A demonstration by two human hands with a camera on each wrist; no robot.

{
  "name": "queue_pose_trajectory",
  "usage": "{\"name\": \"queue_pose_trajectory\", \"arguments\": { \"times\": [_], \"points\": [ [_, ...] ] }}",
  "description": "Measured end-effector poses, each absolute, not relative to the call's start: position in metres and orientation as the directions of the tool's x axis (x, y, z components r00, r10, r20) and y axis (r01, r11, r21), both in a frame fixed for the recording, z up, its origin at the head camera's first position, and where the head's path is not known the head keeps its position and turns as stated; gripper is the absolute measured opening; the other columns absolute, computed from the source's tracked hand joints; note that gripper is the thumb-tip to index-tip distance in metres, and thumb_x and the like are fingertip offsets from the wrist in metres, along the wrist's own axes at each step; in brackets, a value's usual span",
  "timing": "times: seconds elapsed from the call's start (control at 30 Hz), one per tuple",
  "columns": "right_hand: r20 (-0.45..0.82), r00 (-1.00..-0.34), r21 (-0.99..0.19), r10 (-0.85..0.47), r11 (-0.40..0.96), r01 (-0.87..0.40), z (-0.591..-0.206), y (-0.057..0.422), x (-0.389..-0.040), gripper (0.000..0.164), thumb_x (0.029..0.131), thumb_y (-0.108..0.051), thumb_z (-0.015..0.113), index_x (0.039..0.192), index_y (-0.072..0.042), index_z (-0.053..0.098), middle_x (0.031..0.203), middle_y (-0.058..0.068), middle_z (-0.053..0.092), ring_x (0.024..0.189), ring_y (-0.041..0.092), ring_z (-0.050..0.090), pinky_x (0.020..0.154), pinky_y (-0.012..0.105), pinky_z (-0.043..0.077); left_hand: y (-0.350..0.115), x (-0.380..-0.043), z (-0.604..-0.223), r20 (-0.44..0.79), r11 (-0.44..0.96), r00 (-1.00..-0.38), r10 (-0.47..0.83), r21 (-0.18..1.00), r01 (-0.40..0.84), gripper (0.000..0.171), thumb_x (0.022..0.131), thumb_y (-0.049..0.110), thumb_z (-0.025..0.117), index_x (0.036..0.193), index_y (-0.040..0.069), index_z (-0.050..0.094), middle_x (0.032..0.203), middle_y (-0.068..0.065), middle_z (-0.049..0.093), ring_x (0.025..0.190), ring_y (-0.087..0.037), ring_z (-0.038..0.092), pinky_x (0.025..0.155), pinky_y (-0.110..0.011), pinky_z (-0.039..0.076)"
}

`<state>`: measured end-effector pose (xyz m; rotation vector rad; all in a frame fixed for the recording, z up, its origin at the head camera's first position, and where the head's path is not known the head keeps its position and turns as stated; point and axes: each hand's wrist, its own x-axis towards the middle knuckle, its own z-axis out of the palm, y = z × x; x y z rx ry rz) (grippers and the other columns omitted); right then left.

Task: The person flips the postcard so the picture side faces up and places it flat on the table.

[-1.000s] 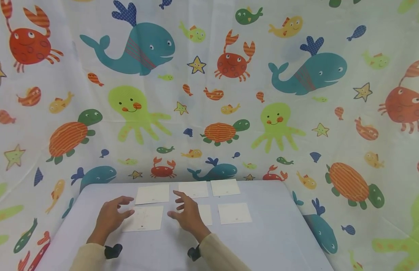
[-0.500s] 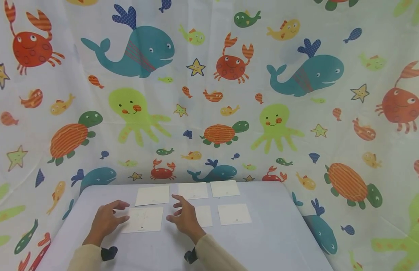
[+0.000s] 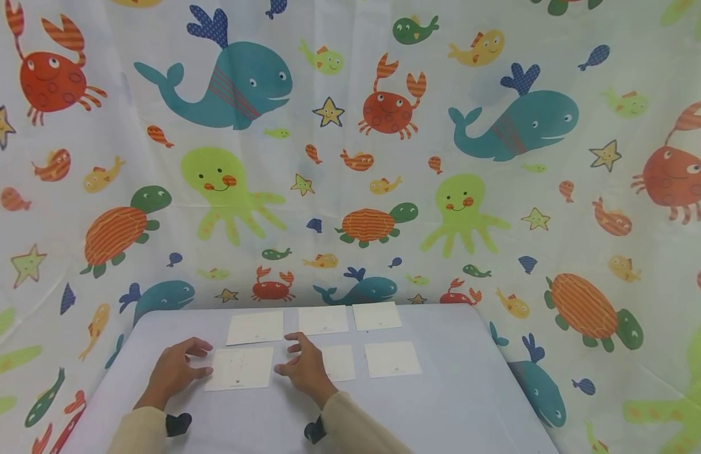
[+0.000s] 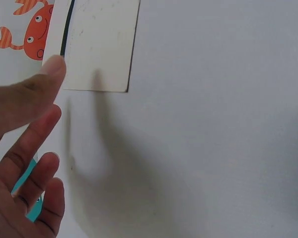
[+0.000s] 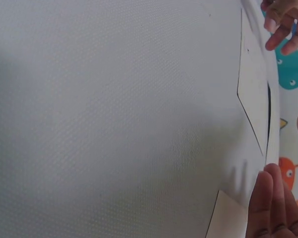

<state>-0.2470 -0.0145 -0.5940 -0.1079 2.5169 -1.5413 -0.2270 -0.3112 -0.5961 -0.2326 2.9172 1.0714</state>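
Note:
Several white cards lie flat on the table in two rows. My left hand [image 3: 171,372] hovers by the left edge of the front-left card [image 3: 239,369], fingers loosely bent, thumb apart, nothing held. That card bears faint marks and a small dark spot. My right hand [image 3: 307,372] is off its right side, fingers loosely curved, and partly covers the front-middle card [image 3: 341,363]. In the left wrist view, the left hand [image 4: 27,163] is beside a card [image 4: 102,44] and casts a shadow. The right wrist view shows the right hand [image 5: 275,208] near a card's corner [image 5: 228,218].
Behind the front row are the back-left card [image 3: 255,328], back-middle card [image 3: 323,320] and back-right card [image 3: 377,316]. Another card [image 3: 393,359] sits front right. A sea-animal curtain [image 3: 350,145] hangs directly behind the pale table [image 3: 441,403].
My left hand has drawn back leftward and slightly down, away from the front-left card. My right hand has shifted a little left and down. The cards stay in place.

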Motion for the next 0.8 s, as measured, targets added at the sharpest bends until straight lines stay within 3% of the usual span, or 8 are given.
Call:
{"name": "queue_pose_trajectory", "arguments": {
  "times": [0.43,0.8],
  "points": [
    [-0.136,-0.980,-0.870,-0.146,0.491,0.047,-0.610,-0.026,-0.255,0.053,0.082,-0.015,0.093,0.126,-0.025,0.064,0.118,0.003,0.071,0.102,0.018,0.065,0.091,0.042,0.062,-0.309,-0.229,-0.606,-0.090,0.736,-0.985,-0.149,0.655,-0.171,0.046,0.081,0.013,0.092,0.117,0.003,0.065,0.121,-0.025,0.074,0.118,-0.050,0.062,0.104,-0.069,0.049],
    [-0.147,-0.978,-0.862,-0.146,0.504,0.054,-0.606,-0.036,-0.251,0.054,0.081,-0.015,0.093,0.126,-0.025,0.064,0.115,0.001,0.071,0.102,0.018,0.065,0.094,0.043,0.061,-0.302,-0.231,-0.607,-0.100,0.739,-0.984,-0.149,0.650,-0.178,0.039,0.083,0.010,0.089,0.114,0.005,0.066,0.119,-0.024,0.075,0.119,-0.049,0.063,0.105,-0.071,0.046]
  ]
}}
